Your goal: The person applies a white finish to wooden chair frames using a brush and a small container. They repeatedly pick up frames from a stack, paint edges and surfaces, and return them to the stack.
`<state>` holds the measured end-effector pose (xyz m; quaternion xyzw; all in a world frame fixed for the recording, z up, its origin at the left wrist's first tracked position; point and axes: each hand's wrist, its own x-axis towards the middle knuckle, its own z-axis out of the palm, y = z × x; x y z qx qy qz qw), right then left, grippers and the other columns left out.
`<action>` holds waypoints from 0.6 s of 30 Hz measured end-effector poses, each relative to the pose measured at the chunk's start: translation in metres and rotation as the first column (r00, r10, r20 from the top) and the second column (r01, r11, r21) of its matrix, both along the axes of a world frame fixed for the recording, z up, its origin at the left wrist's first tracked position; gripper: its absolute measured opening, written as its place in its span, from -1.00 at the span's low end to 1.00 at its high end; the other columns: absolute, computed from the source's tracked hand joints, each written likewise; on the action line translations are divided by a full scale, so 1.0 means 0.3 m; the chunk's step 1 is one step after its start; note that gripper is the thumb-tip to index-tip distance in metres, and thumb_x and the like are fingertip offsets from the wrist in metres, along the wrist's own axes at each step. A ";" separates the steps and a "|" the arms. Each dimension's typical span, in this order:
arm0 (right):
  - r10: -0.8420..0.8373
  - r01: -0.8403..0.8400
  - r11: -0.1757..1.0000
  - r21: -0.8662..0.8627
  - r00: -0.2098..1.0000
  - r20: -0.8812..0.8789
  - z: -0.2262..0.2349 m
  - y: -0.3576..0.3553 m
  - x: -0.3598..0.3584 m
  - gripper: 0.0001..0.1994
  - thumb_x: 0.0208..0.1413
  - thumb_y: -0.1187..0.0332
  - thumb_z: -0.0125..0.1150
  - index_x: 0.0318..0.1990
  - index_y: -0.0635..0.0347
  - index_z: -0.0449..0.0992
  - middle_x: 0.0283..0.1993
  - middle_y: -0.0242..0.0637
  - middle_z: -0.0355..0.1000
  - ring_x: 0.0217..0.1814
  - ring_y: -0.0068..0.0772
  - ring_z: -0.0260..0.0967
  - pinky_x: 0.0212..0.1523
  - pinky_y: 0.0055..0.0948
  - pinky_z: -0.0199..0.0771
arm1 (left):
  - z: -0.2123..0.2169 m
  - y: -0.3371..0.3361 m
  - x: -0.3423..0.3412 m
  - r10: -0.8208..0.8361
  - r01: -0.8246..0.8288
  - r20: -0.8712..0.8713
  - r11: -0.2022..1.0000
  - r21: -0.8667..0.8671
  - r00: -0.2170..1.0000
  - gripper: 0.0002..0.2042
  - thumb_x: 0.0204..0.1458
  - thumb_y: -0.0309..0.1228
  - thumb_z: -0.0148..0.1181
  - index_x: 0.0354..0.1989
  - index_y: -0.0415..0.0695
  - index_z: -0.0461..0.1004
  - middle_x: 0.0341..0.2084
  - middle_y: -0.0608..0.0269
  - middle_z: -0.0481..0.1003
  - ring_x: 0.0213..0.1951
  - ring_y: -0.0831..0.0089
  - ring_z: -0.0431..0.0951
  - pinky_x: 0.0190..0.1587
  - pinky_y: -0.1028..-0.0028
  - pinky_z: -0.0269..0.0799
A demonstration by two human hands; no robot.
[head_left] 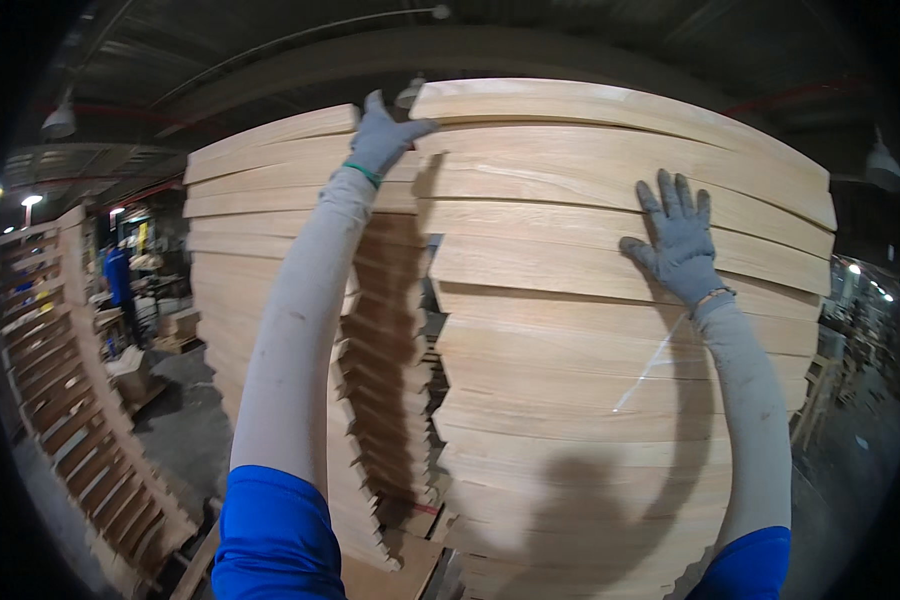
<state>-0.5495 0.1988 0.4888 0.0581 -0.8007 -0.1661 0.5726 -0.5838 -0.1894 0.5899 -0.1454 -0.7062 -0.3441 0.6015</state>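
Note:
A tall stack of pale wooden boards (570,360) fills the middle and right of the view. My right hand (678,235), in a grey glove, lies open against the stack's face, fingers spread upward. My left hand (382,135), gloved too, is raised high at the gap between this stack and a second board stack (270,210) on the left. Its fingers are apart, with the thumb reaching to the left end of the top board (610,105); whether it presses on that board I cannot tell. A whitish line marks the stack below my right hand.
At the far left stands a slatted wooden stack (80,400). Behind it, a person in blue (118,275) is near benches and piled wood. A flat sheet (410,560) lies at the foot of the gap. Wooden pieces (815,395) lean at the right edge; lamps hang overhead.

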 end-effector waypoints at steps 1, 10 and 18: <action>0.028 -0.027 0.999 0.019 0.999 -0.033 -0.005 0.009 -0.015 -0.20 -0.02 -0.27 -0.04 0.32 -0.05 0.04 0.41 -0.10 -0.18 0.46 -0.04 -0.32 0.36 0.10 -0.49 | 0.013 0.000 -0.038 -0.120 0.119 0.013 0.991 0.056 0.993 0.12 -0.42 0.01 0.43 0.27 -0.35 -0.11 0.00 -0.24 0.31 -0.05 0.14 0.44 -0.03 0.36 0.38; 0.063 -0.059 0.998 0.037 0.988 -0.138 -0.015 0.025 -0.034 -0.21 -0.06 -0.26 0.05 0.28 -0.04 0.11 0.35 -0.07 -0.04 0.41 0.00 -0.17 0.34 0.10 -0.28 | 0.036 0.060 -0.208 -0.625 0.622 -0.039 0.767 0.155 0.780 -0.44 -0.20 -0.03 0.33 -0.05 -0.11 0.46 -0.18 0.23 0.48 -0.13 0.39 0.43 -0.08 0.41 0.31; 0.042 -0.042 0.999 -0.019 0.998 0.043 0.013 0.022 0.005 -0.26 0.00 -0.20 0.02 0.29 -0.06 0.10 0.37 -0.13 -0.06 0.42 -0.06 -0.17 0.33 0.05 -0.19 | 0.111 0.240 0.147 -0.514 0.474 -0.101 0.839 -0.267 0.852 -0.52 -0.15 -0.21 0.29 -0.05 -0.20 0.43 -0.28 0.12 0.48 -0.26 0.31 0.50 -0.22 0.36 0.43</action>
